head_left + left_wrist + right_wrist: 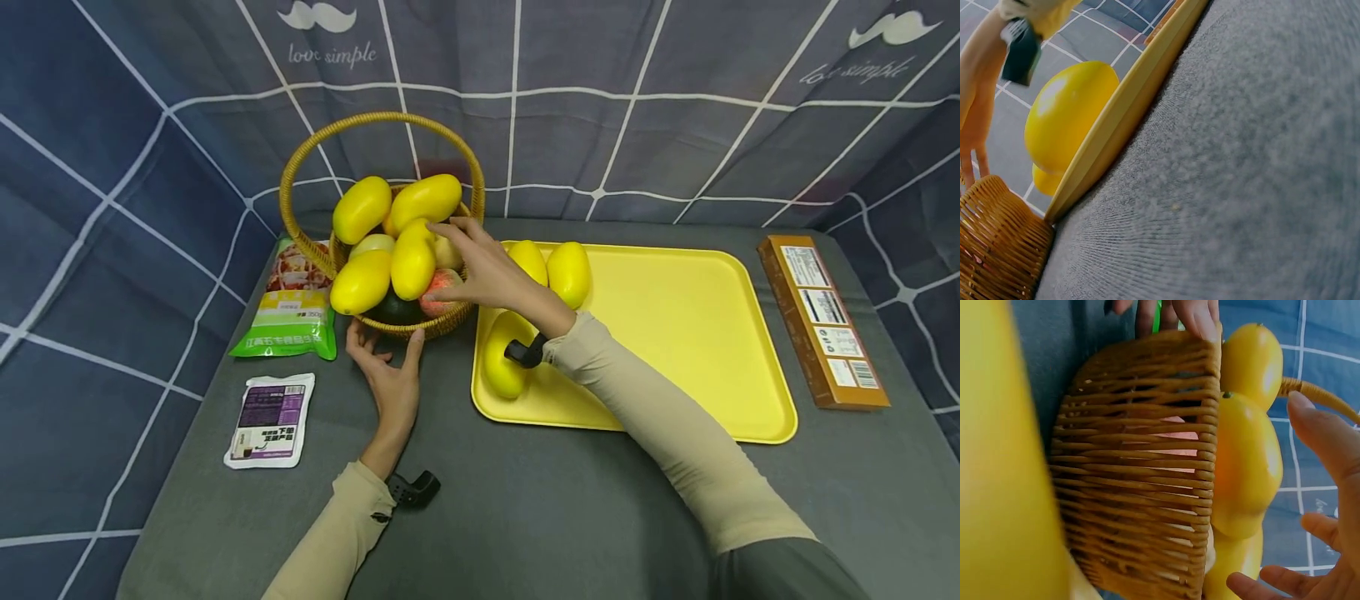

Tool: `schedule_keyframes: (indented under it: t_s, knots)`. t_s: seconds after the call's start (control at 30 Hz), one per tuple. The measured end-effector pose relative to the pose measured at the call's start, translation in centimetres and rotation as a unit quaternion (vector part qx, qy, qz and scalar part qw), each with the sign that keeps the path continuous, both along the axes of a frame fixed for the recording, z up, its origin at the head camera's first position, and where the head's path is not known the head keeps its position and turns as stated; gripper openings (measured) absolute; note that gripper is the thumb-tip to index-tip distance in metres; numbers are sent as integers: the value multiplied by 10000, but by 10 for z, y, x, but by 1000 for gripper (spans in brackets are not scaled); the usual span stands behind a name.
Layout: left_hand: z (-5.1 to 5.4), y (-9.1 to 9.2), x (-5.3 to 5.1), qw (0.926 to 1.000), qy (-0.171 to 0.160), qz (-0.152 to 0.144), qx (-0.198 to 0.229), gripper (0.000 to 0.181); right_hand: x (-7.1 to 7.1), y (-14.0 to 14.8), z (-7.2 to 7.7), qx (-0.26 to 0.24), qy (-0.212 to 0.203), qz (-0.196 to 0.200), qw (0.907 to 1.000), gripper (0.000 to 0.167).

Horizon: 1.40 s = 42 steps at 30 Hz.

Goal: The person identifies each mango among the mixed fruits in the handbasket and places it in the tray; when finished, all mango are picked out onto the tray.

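Note:
A wicker basket (457,321) with a tall handle stands at the back left, heaped with fruit. Yellow mangoes (412,262) lie on top, with a reddish peach (444,292) and a dark green avocado (396,310) lower down. My left hand (390,383) rests against the basket's front, thumb and fingers spread at its rim and wall. Above the basket's right side hovers my right hand (491,271), fingers spread beside the top mango and the peach. In the right wrist view the right-hand fingers (1329,434) are apart with nothing between them.
A yellow tray (675,333) right of the basket carries several mangoes (568,275) at its left end, one under my right wrist. A green food bag (292,321) and a white-purple pouch (270,421) lie left. A brown box (821,321) lies far right.

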<state>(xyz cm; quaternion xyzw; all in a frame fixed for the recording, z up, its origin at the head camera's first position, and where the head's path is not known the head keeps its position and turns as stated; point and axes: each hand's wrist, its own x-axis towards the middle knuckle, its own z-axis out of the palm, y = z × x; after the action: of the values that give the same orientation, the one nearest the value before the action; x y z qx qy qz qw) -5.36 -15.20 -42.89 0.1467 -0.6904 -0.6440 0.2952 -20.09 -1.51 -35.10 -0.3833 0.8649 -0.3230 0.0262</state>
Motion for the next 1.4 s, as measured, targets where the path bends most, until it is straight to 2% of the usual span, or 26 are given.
schedule_keyframes:
  t_s: [0.17,0.37,0.5,0.87,1.1,1.4]
  knots:
    - [-1,0,0,10000,-5,-25,1,80,-9,-17,-2,261,14,15,9997,98]
    - [-1,0,0,10000,40,-40,-79,80,-6,-31,-1,631,-296,5,9976,97]
    - [-1,0,-1,10000,17,-19,-93,80,-4,-36,-1,640,-302,-51,9975,96]
    - [0,0,0,10000,42,-36,-58,80,-9,-39,-7,501,-270,21,9984,95]
    - [-2,0,0,9999,14,-43,-92,81,-11,-36,-12,331,-68,69,9994,94]
    - [-1,0,0,9999,55,-30,-100,81,-10,-23,-6,-115,171,102,9997,91]
